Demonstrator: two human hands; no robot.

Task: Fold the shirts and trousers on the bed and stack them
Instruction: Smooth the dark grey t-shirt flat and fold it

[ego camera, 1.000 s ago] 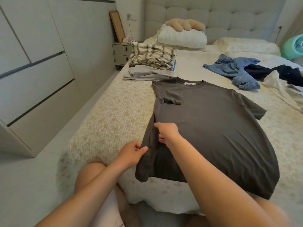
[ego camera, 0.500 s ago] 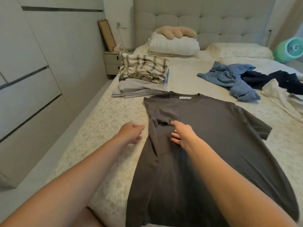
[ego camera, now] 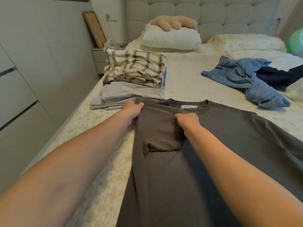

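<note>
On the near half of the bed (ego camera: 101,169), a dark grey T-shirt (ego camera: 229,145) lies flat, collar toward the far end, white neck label showing. Its left side and sleeve are folded inward over the chest. Left hand (ego camera: 132,109) grips the folded left shoulder edge, fingers curled round the cloth. Right hand (ego camera: 187,120) sits on the folded sleeve just below the collar, fingers bent down into the fabric; pinch or press, cannot tell. Just beyond the left hand, touching the shirt's far left corner, a stack of folded clothes: grey garments (ego camera: 131,94) at the bottom, a plaid shirt (ego camera: 136,68) on top, a blue edge showing between at the right side. Far right on the bed, unfolded blue jeans (ego camera: 242,79) lie crumpled, a dark navy garment (ego camera: 278,76) beside them. At the far end, a white pillow (ego camera: 170,38) with a beige plush toy (ego camera: 173,22) on it, against a padded headboard (ego camera: 213,10). Left of the bed, a nightstand (ego camera: 98,61) and a leaning wooden frame (ego camera: 95,28).
</note>
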